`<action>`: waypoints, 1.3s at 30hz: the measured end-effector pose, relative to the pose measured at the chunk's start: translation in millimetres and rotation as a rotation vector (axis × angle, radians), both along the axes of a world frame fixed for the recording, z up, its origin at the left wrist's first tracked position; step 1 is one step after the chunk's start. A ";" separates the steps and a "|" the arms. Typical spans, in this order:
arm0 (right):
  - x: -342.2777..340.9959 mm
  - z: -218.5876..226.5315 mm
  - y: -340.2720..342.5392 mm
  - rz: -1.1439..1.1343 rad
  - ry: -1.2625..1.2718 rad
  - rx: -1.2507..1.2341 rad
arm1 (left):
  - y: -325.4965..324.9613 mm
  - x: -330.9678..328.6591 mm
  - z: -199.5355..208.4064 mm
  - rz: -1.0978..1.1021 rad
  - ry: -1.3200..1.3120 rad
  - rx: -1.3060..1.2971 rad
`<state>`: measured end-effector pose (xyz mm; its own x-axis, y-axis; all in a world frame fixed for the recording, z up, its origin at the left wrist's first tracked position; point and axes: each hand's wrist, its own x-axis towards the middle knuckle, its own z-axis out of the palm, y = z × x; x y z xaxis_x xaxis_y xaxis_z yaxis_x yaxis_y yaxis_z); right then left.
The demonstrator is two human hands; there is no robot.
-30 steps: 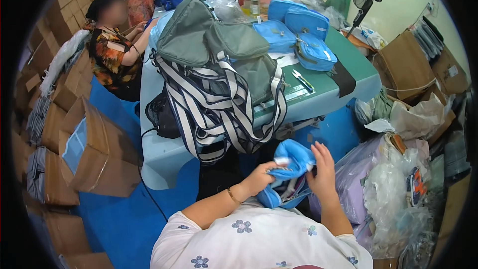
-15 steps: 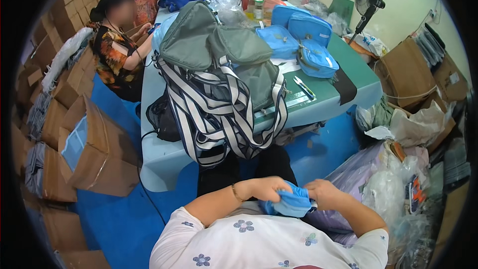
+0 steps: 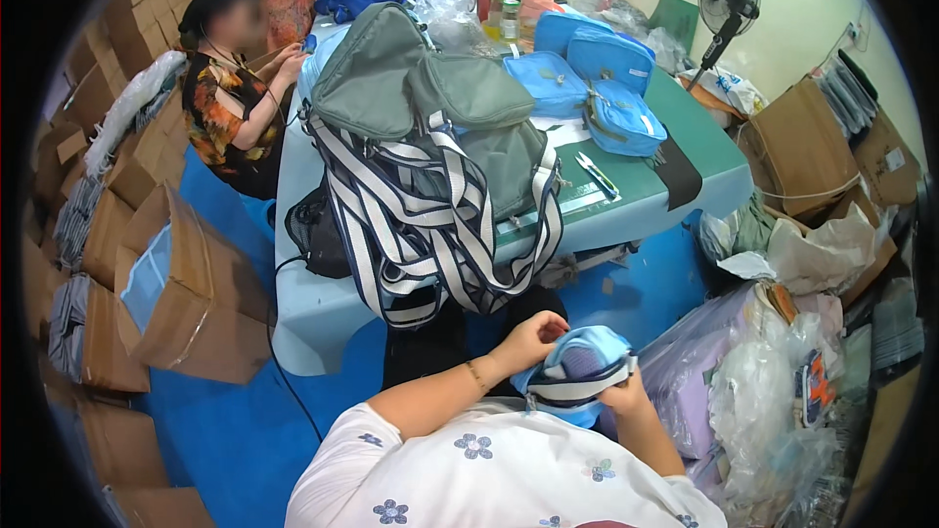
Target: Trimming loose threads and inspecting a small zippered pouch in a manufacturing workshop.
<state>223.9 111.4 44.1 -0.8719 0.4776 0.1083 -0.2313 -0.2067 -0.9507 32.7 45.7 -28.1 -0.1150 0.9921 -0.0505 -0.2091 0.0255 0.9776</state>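
Low in the frame, just right of centre: blue pouch point(image 3: 577, 372) clasped close to the chest, left hand point(image 3: 533, 337) curled over its top, right hand point(image 3: 626, 396) gripping its right end. Could snag or slip on the loose striped strap across its front. Might also topple: green backpacks point(image 3: 430, 127) heaped at the table point(image 3: 313, 313) edge above, striped straps dangling over.

Bright, even indoor light, soft shadows under the long pale-blue cloth-covered table point(image 3: 323, 323). Fisheye bends edges away from table; black vignette at rim. Centre sharp.
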 end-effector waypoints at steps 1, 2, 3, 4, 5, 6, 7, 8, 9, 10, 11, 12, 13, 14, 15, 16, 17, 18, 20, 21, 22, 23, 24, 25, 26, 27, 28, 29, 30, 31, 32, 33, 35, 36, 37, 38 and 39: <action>4.8 -4.5 0.7 -0.036 0.011 0.009 | -9.0 -8.3 10.2 -0.037 0.059 -0.011; 7.1 -9.0 -2.7 -0.039 0.014 0.004 | -16.3 -14.1 21.4 -0.076 0.117 -0.022; 10.5 -12.4 -7.2 -0.161 -0.004 0.184 | -23.8 -15.6 29.5 -0.080 0.118 -0.028; 12.4 -15.4 -10.3 -0.284 -0.024 0.365 | -29.9 -16.5 36.3 -0.010 0.271 0.017; 11.3 -22.5 -10.6 -0.350 0.017 0.426 | -32.8 -16.6 39.0 0.059 0.423 0.064; 4.7 -16.2 -13.2 -0.345 0.022 0.422 | -33.2 -18.6 32.7 0.065 0.427 0.060; -5.0 -2.6 -17.4 -0.317 -0.013 0.544 | -30.6 -19.2 22.0 0.109 0.349 0.088; -15.5 12.5 -22.2 -0.287 -0.048 0.666 | -29.8 -19.4 11.5 0.154 0.272 0.116; -24.4 27.1 -26.5 -0.241 -0.060 0.808 | -29.2 -15.5 31.9 0.071 0.054 0.013; -25.7 25.0 -28.8 -0.176 -0.145 0.798 | -25.4 -11.5 26.7 0.056 -0.064 -0.044; -23.3 -12.3 -35.0 -0.134 -0.182 0.589 | -26.0 -5.3 22.4 -0.011 -0.198 -0.051; -20.6 -47.0 -41.5 -0.092 -0.217 0.377 | -26.5 1.9 21.1 -0.081 -0.334 -0.061; -26.8 -13.7 -44.7 -0.094 -0.107 0.835 | -25.1 1.2 1.3 -0.056 -0.661 -0.325; -33.0 -18.3 -43.1 -0.022 -0.022 0.872 | -25.3 -0.8 -44.1 -0.280 -0.918 -0.605; -37.4 -23.1 -47.6 0.005 -0.009 0.840 | -25.0 6.1 -97.3 -0.385 -0.625 -0.378; -37.3 -29.4 -52.2 0.028 0.002 0.806 | -22.2 13.2 -129.0 -0.478 -0.326 -0.156; -29.3 -33.8 -49.6 -0.011 0.003 0.926 | -19.5 12.9 -125.0 -0.486 -0.328 -0.153; -19.2 -33.0 -46.0 -0.017 -0.001 0.928 | -22.5 8.4 -107.8 -0.402 -0.429 -0.152; 3.0 -23.3 -45.2 -0.092 -0.125 0.214 | -34.4 -5.1 -54.5 -0.239 -0.627 -0.160; -5.7 -5.7 -39.4 -0.151 0.070 0.397 | -43.1 -16.3 -23.4 -0.137 -0.719 -0.160; -7.1 -6.6 -34.8 -0.211 0.125 0.338 | -48.4 -26.1 -1.2 -0.037 -0.814 -0.159; 3.9 -25.3 -20.5 -0.153 0.081 0.232 | -45.9 -35.7 15.7 -0.092 -0.829 -0.029; 15.3 -48.2 -5.9 -0.099 0.036 0.126 | -41.3 -44.2 29.9 -0.150 -0.842 0.102; 19.4 -61.6 -3.7 -0.110 -0.009 0.047 | -40.4 -49.0 38.0 -0.056 -0.720 0.048; 25.5 -75.3 -1.1 -0.118 -0.056 -0.028 | -36.9 -51.2 43.2 -0.054 -0.723 0.052; 36.9 -110.6 9.3 -0.043 -0.154 0.019 | -32.0 -51.8 48.3 -0.049 -0.344 0.146; 32.1 -96.8 11.2 -0.040 -0.153 0.016 | -30.7 -53.8 61.9 -0.034 0.041 0.230; 29.7 -78.9 18.0 -0.018 -0.378 0.335 | -33.9 -50.0 76.1 0.039 0.401 0.315; 24.6 -55.7 21.1 0.006 -0.595 0.659 | -38.8 -45.0 86.2 0.043 0.406 0.314; 23.2 -40.7 20.9 0.001 -0.594 0.658 | -41.8 -38.3 92.1 0.113 0.659 0.229; 21.2 -27.3 20.7 -0.070 -0.424 0.514 | -42.4 -31.6 95.7 0.186 0.909 0.140; 19.7 -15.3 18.1 -0.136 -0.256 0.367 | -42.0 -23.1 97.8 0.267 0.936 0.162; 7.0 7.9 8.4 -0.129 -0.175 0.409 | -39.2 -13.1 94.4 0.250 0.988 0.145; -5.8 16.5 -1.4 -0.059 -0.264 0.601 | -37.4 -8.9 92.7 0.231 1.039 0.131; -19.7 12.3 -8.0 -0.125 -0.358 0.929 | -34.7 -4.3 88.4 0.239 1.082 0.123; -31.2 2.3 -17.2 -0.271 -0.365 1.108 | -34.1 -2.3 85.2 0.238 1.086 0.127; -36.3 -7.5 -20.7 -0.318 -0.331 1.089 | -34.3 -2.0 83.3 0.247 1.102 0.094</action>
